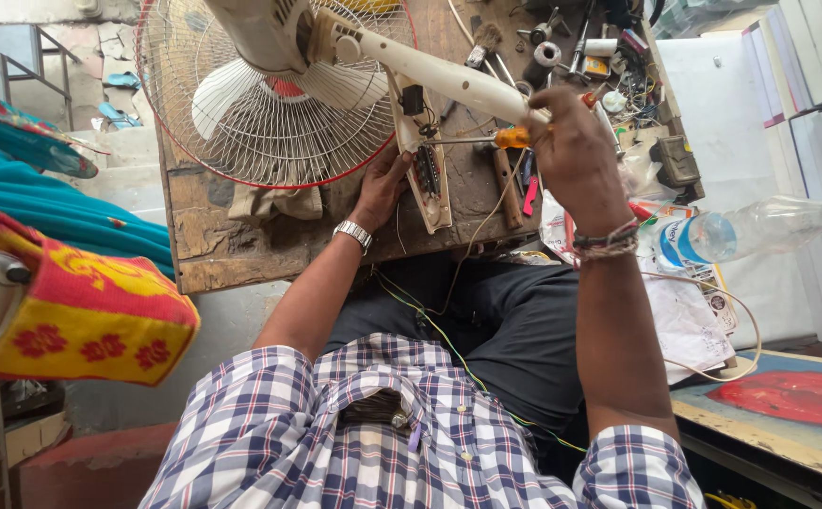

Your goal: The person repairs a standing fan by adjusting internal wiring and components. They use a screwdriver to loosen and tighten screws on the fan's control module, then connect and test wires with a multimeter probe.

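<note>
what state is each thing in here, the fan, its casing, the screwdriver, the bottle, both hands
fan: lying on the workbench, blades not blurred, grille on
casing: opened, wiring and parts exposed
screwdriver: held level, tip at the casing
bottle: lying on its side, blue cap on
left hand: resting on the casing, steadying it
right hand: closed round the orange screwdriver handle
workbench: cluttered with tools at the far end
</note>
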`<state>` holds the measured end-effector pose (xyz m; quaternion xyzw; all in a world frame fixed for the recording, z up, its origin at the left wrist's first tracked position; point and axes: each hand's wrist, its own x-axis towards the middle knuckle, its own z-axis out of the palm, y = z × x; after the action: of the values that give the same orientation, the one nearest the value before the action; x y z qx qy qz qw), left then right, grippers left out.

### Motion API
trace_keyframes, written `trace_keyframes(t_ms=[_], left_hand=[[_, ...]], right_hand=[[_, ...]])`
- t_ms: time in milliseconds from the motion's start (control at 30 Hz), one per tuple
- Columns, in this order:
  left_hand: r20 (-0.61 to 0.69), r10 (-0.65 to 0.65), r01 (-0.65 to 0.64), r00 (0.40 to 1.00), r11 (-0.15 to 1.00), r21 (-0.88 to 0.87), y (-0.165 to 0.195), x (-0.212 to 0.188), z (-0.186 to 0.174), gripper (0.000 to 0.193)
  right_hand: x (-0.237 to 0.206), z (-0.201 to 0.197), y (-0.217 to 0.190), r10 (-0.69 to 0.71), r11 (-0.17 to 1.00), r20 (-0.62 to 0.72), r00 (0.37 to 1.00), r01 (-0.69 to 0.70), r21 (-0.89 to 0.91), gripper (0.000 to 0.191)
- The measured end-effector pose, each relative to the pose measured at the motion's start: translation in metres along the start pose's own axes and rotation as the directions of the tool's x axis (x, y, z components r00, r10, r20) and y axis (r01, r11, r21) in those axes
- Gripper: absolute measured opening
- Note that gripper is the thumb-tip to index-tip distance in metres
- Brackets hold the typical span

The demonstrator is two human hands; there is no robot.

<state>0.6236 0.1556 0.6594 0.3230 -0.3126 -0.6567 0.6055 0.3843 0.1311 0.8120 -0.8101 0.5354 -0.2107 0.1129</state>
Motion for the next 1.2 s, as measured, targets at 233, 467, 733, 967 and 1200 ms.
trace_keyframes(t_ms=[233,467,733,967,1200], left_hand=[[-0.025,0.01,-0.01,1.0,1.0,0.006,-0.004,-0.007,0.002,0.063],[-0.33,0.387,-0.028,0.861,0.684,0.729,-0.015,-0.024,0.02,0.044],[0.239,0.576,-0.24,0.781,-0.076,0.968,0.007,-0.012,0.041,0.027],[0.3,0.474,-0.248,0.828,-0.171,0.954,0.022,0.006,0.044,0.023],[0.34,0.486,-0.305,0.805,-0.152,0.94,0.024,0.005,0.038,0.018]], right_hand=[[-0.003,0.008,-0.003,0.11,0.994,0.011,0.994,-0.11,-0.017,0.032],[-0.013,0.004,0.017,-0.243,0.932,-0.124,0.962,0.267,0.244,0.027],[-0.006,0.018,0.012,-0.119,0.972,-0.139,0.983,0.144,0.188,0.034],[-0.009,0.003,-0.001,-0.091,0.987,-0.208,0.974,0.116,0.112,0.039],[-0.006,-0.017,0.004,-0.161,0.982,-0.024,0.987,0.162,0.1,0.028]])
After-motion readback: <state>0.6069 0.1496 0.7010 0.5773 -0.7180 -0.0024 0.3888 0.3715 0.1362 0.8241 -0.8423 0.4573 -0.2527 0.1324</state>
